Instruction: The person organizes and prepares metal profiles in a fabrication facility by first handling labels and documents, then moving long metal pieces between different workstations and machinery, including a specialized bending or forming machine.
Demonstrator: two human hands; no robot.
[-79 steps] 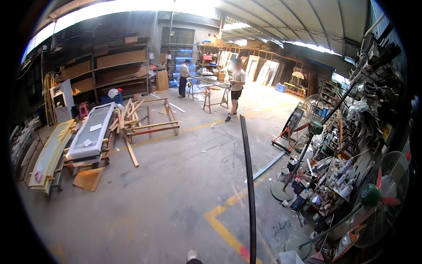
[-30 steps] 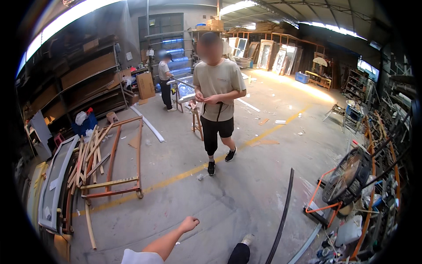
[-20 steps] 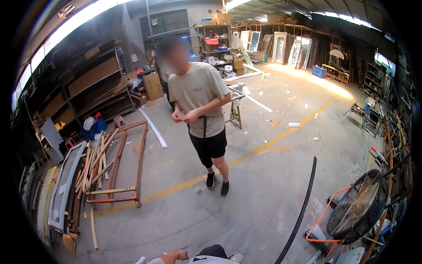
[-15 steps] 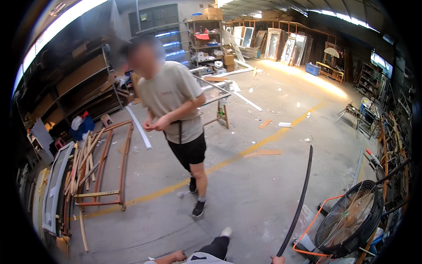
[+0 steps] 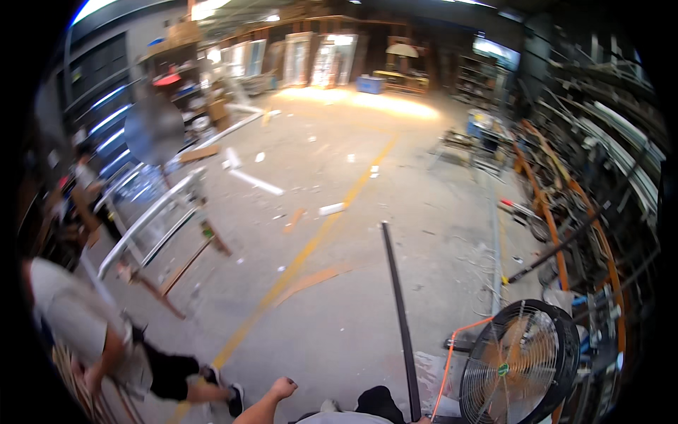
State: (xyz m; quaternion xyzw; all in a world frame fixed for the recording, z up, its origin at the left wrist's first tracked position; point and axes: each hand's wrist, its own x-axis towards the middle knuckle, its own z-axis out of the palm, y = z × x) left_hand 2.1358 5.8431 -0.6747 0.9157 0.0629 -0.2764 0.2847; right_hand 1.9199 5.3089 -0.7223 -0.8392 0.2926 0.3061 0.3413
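Note:
A long, narrow black strip (image 5: 400, 321) rises at a slant from the lower edge, its far end out over the grey floor. Its lower end is at my right hand (image 5: 424, 420), which barely shows at the lower edge, closed round it. My left hand (image 5: 284, 388) is held out in front at waist height. Its fingers are curled in, and I see nothing in them.
A large black floor fan (image 5: 514, 371) with an orange stand is close on my right. A person in a light shirt (image 5: 81, 304) walks at lower left. Behind them is a white frame (image 5: 152, 212) on wooden legs. Long profiles and racks (image 5: 593, 184) line the right side.
My view has swung right, so the other person has moved to the lower left. My left hand is farther forward. The black strip stands more upright in view, still in my right hand.

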